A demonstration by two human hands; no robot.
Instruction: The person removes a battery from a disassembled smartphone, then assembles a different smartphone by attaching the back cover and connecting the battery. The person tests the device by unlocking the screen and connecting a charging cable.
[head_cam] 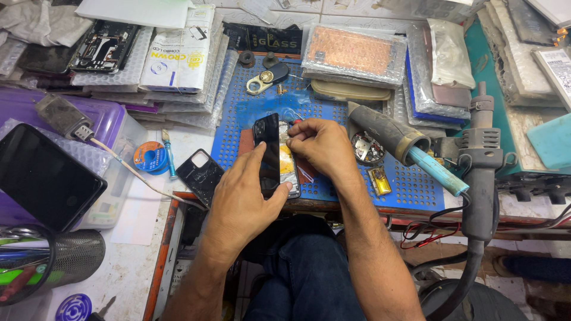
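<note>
Clamped by left hand (247, 190) on black phone panel (268, 151), long axis running twelve to six on blue perforated mat (333, 119); right hand (321, 145) pinched shut at its two o'clock edge, equally near.

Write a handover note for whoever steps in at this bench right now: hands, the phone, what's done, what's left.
Left hand: grips the opened phone and tilts its black back panel up on edge over the blue perforated mat.
Right hand: pinches a small tool at the phone's top edge; its tip is hidden.
Done: back panel lifted, insides exposed.
Left: panel apparently not fully off.
Nearby: hot-air gun, black phone case.
</note>
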